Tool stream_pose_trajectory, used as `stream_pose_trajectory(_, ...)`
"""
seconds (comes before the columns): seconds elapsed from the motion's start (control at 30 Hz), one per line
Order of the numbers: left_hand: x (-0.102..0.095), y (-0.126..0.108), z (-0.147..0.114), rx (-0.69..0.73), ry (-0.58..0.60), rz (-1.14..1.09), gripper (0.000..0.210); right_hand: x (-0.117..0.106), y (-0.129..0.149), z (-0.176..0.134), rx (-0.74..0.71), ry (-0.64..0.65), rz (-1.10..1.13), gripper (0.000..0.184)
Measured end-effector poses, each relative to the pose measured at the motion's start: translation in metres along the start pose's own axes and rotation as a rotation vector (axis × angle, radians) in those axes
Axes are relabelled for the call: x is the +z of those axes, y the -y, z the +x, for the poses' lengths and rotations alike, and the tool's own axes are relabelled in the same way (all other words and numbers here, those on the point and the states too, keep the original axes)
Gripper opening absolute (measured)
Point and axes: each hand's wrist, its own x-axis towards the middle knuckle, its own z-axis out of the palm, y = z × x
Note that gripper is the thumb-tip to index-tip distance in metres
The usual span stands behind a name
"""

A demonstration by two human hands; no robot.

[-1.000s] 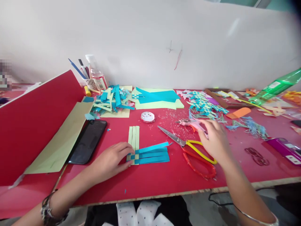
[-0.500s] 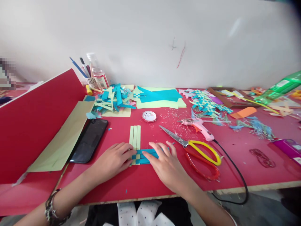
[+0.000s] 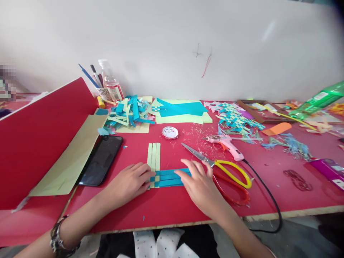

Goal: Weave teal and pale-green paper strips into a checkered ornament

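Blue paper strips (image 3: 173,178) lie side by side across the red table, woven at their left end with upright pale green paper strips (image 3: 153,156). A small checkered patch shows where they cross. My left hand (image 3: 134,179) grips the left edge of this weave, with thumb and fingertips close together on it. Over the right end of the blue strips rests my right hand (image 3: 197,181), its fingers spread and partly covering the strip ends. Nothing shows between those fingers. Scissors (image 3: 215,163) with one yellow and one red handle lie just right of my right hand.
A black phone (image 3: 103,161) lies left of my left hand. Farther back are a white lid (image 3: 170,133), a pink glue gun (image 3: 228,145) with its cable, a heap of paper scraps (image 3: 131,113) and woven pieces (image 3: 233,116). A red board (image 3: 48,139) stands at left.
My right hand has slid rightward along the blue strips, uncovering more of them. My left hand stays at the weave's left edge.
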Motion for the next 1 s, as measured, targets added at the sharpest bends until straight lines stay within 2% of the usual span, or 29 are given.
stream_pose_trajectory(0.13,0.0,0.0,0.0,-0.002,-0.005,-0.01,0.022,-0.003,-0.006,-0.003,0.067,-0.016,0.027,0.028)
stream_pose_trajectory(0.47,-0.003,-0.004,0.0,0.021,0.004,0.05,0.019,-0.006,0.001,-0.003,0.019,-0.03,0.059,0.025)
stream_pose_trajectory(0.57,-0.003,-0.004,0.0,0.024,0.01,0.066,0.02,-0.005,0.0,-0.002,0.059,-0.047,0.055,0.023)
stream_pose_trajectory(0.77,-0.001,-0.005,-0.001,0.04,0.018,0.159,0.02,-0.012,-0.019,-0.005,0.092,-0.081,0.051,0.021)
stream_pose_trajectory(1.0,-0.002,-0.004,-0.007,0.021,0.019,0.188,0.022,-0.018,-0.051,-0.01,0.127,-0.194,-0.052,0.022)
